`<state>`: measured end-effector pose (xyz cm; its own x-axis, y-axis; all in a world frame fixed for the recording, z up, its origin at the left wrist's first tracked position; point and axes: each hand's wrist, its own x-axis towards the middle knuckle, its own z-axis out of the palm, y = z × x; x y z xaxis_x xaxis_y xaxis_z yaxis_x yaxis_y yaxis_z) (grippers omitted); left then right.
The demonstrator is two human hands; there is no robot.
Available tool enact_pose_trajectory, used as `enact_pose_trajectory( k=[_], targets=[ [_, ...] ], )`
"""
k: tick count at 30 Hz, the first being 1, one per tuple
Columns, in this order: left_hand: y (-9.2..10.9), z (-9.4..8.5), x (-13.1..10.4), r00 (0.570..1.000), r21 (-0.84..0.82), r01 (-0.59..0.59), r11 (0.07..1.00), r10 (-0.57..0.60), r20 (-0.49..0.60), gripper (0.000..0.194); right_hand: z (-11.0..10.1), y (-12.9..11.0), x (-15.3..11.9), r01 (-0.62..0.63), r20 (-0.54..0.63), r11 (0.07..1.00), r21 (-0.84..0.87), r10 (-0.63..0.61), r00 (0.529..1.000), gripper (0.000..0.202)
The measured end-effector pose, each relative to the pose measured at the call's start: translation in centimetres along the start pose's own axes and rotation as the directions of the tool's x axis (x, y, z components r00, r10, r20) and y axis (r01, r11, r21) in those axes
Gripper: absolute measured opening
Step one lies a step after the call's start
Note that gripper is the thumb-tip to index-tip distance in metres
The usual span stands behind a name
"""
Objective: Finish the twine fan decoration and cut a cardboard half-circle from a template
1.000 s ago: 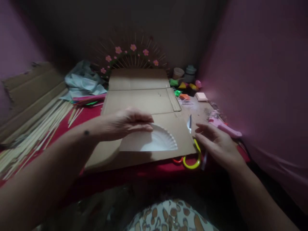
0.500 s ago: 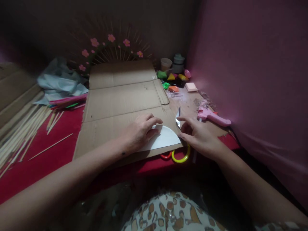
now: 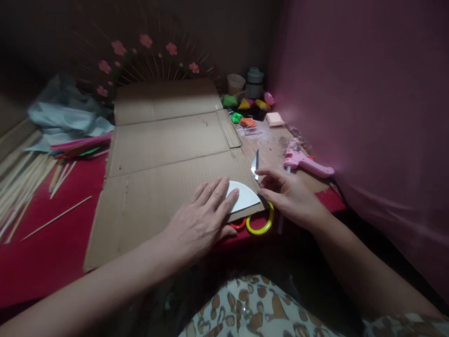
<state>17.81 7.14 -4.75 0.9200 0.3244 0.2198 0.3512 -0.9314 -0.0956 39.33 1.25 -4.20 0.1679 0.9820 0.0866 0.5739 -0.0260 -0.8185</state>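
My left hand [image 3: 199, 220] lies flat on the brown cardboard [image 3: 164, 187], its fingertips on a white paper piece [image 3: 243, 196] with a curved edge. Its thumb is at the cardboard's front edge. At the cardboard's right corner is my right hand [image 3: 289, 194], thumb and forefinger apart beside the paper's tip and the scissors. The scissors' blade [image 3: 255, 164] shows beyond that corner, and the yellow handle [image 3: 259, 225] and red handle [image 3: 238, 224] stick out at the front. Their middle is hidden.
Thin sticks [image 3: 28, 187] and a grey-blue cloth [image 3: 66, 112] lie at the left on red cloth [image 3: 38, 252]. A pink glue gun [image 3: 307, 163], clay packets [image 3: 248, 122] and a cup [image 3: 235, 84] are at the right. A flowered stick fan [image 3: 150, 61] stands behind.
My left hand has flattened out and moved towards the front edge, its fingers now over the white paper. The cardboard appears shifted left in view. My right hand has barely moved.
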Motion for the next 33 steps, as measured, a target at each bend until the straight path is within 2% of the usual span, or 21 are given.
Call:
enact_pose_trajectory(
  k=[3,6,9,12,16,19,23,26,33],
  targets=[
    [0.2,0.9,-0.3,1.000,0.027,0.003,1.000,-0.004,0.010,0.061,-0.2,-0.5,0.1,-0.106,-0.004,0.981,0.162,0.108,0.994,0.033],
    [0.2,1.1,-0.4,1.000,0.034,-0.011,0.999,0.011,0.014,0.057,-0.6,-0.9,0.3,-0.242,0.072,0.909,0.340,0.231,0.970,0.032],
    [0.1,1.2,-0.5,0.999,0.039,-0.037,0.999,0.037,0.020,0.050,-1.1,-1.0,0.4,-0.341,0.149,0.836,0.429,0.307,0.940,0.029],
    [0.0,1.4,-0.5,0.998,0.036,-0.056,0.998,0.055,0.037,0.048,-1.4,-1.1,0.4,-0.369,0.175,0.818,0.441,0.325,0.929,0.024],
    [-0.2,1.4,-0.7,0.994,0.044,-0.076,0.996,0.072,0.078,0.050,-1.3,-1.6,0.4,-0.341,0.196,0.890,0.304,0.291,0.936,0.021],
    [-0.1,1.0,-0.7,0.988,0.069,-0.096,0.993,0.087,0.128,0.058,-1.2,-1.9,0.5,-0.303,0.186,0.934,0.191,0.269,0.945,0.022],
    [0.3,0.4,-0.5,0.975,0.100,-0.106,0.989,0.084,0.204,0.071,-1.3,-2.1,0.7,-0.278,0.185,0.951,0.137,0.252,0.950,0.020],
    [0.7,0.4,-0.3,0.972,0.129,-0.108,0.986,0.077,0.222,0.073,-1.4,-2.3,0.7,-0.316,0.185,0.932,0.178,0.283,0.941,0.017],
    [1.7,0.6,0.1,0.986,0.219,-0.025,0.975,-0.013,0.166,0.048,-1.8,-2.2,0.5,-0.432,0.251,0.801,0.415,0.355,0.900,0.019]
  ],
)
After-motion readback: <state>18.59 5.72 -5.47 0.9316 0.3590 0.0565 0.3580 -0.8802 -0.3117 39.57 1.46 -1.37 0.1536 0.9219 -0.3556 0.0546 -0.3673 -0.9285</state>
